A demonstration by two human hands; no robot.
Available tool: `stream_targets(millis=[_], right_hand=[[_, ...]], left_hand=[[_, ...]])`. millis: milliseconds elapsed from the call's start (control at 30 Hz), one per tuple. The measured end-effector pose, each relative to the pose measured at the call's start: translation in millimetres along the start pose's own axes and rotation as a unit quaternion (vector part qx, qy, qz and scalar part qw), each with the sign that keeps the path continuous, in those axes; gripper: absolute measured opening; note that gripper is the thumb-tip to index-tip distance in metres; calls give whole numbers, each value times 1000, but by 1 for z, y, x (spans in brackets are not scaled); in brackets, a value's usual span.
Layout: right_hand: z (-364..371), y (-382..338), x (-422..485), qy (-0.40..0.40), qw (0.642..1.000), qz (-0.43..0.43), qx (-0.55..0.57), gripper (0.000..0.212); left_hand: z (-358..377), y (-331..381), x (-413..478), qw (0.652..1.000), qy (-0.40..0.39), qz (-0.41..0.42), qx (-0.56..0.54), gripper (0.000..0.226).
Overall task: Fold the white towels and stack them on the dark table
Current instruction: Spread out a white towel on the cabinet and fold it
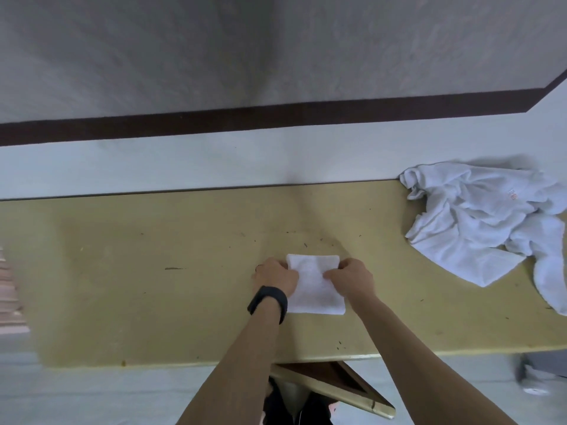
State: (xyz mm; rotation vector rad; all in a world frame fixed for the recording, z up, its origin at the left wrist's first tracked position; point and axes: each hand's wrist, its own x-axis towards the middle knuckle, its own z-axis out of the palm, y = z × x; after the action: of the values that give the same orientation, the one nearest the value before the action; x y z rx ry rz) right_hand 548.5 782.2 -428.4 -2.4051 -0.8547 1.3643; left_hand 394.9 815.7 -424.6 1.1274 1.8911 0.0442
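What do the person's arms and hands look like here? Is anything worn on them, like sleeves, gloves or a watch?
Both arms are bare to the bottom of the picture, with no sleeves in view. The left hand and right hand wear no gloves. The left wrist carries a black band, wide and smooth like a fitness tracker or watch; its face does not show. The right wrist is bare. I see no rings, though the fingers are partly hidden.

Under your hands the folded towel (314,286) is soft white terry cloth, matt. The towel pile (487,219) looks like the same fabric, crumpled. The tabletop (153,271) is matt yellowish — smooth, scuffed and flecked. Your wristband (267,302) is matt black.
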Motion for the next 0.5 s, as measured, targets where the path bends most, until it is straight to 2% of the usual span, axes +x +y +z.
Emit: stream_targets(millis=[100,267,367,433,500], right_hand=[[-6,-3,-13,-7,997,-32,70,19],[-27,-39,-57,-28,973,-135,185,19],[-45,-83,-97,-53,950,-235,198,22],[-54,-118,-132,-75,933,-302,182,14],[-62,-155,-171,-105,911,-359,172,19]], left_hand=[[-16,-4,-11,993,-28,34,-106,23],[-81,-4,-47,969,-2,134,-208,35],[-138,1,-84,956,32,198,-212,30],[-180,3,-116,944,73,225,-230,25],[-220,3,-148,931,119,247,-241,22]])
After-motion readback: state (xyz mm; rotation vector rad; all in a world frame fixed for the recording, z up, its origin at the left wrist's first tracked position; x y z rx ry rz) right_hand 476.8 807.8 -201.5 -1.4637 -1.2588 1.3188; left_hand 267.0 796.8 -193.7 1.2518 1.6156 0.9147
